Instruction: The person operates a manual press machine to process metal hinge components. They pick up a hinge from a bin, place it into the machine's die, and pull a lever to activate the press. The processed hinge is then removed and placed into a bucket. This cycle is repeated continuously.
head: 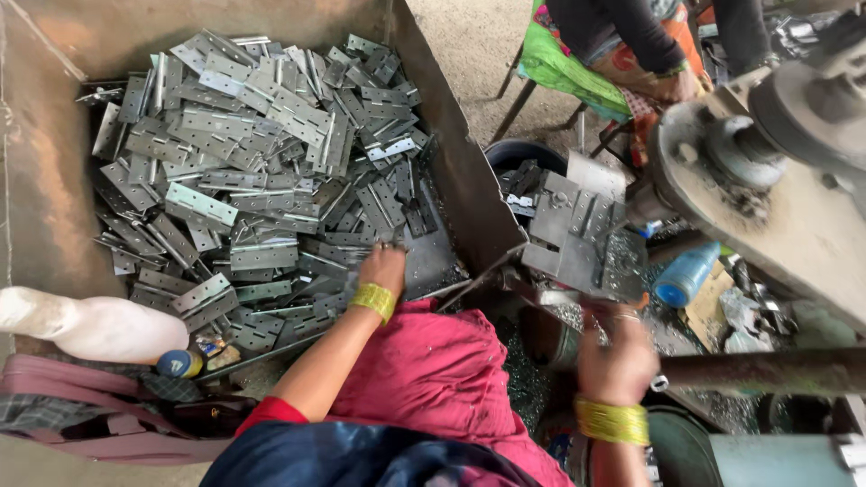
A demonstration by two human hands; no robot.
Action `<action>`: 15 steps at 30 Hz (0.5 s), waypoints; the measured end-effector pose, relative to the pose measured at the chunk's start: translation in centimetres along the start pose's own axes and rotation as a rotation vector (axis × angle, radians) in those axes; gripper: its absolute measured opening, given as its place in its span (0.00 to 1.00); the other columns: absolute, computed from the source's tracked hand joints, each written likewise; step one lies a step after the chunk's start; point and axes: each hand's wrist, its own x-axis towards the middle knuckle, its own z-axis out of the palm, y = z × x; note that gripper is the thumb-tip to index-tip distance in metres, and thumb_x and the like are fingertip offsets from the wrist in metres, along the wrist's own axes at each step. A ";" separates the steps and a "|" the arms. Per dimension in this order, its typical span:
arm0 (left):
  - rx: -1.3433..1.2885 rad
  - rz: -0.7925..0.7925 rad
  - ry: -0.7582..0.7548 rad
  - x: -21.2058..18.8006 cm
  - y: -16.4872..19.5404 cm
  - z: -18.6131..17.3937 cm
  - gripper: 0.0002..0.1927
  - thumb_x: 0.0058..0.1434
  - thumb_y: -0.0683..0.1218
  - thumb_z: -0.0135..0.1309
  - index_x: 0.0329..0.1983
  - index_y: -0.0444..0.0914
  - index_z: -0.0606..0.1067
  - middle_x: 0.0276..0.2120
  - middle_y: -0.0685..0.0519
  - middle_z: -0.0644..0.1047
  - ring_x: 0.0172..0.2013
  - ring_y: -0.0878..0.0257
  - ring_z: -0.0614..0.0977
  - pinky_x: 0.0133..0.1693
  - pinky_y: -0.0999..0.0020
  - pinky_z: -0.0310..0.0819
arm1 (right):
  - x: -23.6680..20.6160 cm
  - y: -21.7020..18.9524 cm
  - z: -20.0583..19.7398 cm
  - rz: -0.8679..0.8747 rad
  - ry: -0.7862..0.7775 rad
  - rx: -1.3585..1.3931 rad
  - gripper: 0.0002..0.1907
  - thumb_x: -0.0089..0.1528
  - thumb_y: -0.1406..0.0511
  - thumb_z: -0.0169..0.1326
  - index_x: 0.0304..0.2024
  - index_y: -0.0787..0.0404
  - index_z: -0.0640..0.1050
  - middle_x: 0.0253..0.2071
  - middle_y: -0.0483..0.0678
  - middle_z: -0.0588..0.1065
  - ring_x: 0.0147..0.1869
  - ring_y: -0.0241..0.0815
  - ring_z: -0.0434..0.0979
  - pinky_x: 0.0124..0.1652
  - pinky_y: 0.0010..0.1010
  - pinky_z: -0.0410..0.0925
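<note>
Gritty workshop floor, metal shavings everywhere, and on the left a big bin (54,180) heaped with grey hinges (253,162), so plenty looks left to handle; left hand (383,268) dips into the pile's near edge, fingers curled down, grip hidden so I can't tell; right hand (616,353) clenched on a bar (758,370) at the press (794,180), flat hinges stacked (577,234) beside it
</note>
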 end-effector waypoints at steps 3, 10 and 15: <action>-0.510 -0.064 0.002 -3.3 3.2 -4.5 0.16 0.57 0.39 0.58 0.50 0.36 0.81 0.39 0.44 0.84 0.40 0.50 0.85 0.44 0.57 0.79 | -6.1 -1.5 5.1 -0.016 -0.166 0.296 0.14 0.61 0.67 0.61 0.50 0.59 0.76 0.41 0.52 0.82 0.43 0.49 0.84 0.42 0.37 0.74; -1.431 0.058 -0.427 -11.9 9.0 -9.3 0.18 0.57 0.36 0.56 0.51 0.33 0.81 0.43 0.55 0.85 0.42 0.69 0.84 0.47 0.70 0.79 | -13.0 0.6 9.3 0.468 -0.331 1.178 0.16 0.65 0.72 0.54 0.55 0.70 0.72 0.43 0.54 0.78 0.44 0.48 0.81 0.45 0.42 0.77; -1.158 0.246 -0.267 -9.6 16.4 -7.8 0.19 0.60 0.36 0.54 0.55 0.36 0.81 0.45 0.49 0.83 0.46 0.59 0.83 0.50 0.64 0.77 | -6.5 2.2 -2.5 -0.159 0.103 -0.016 0.27 0.59 0.66 0.61 0.60 0.68 0.72 0.48 0.61 0.77 0.50 0.62 0.78 0.47 0.46 0.71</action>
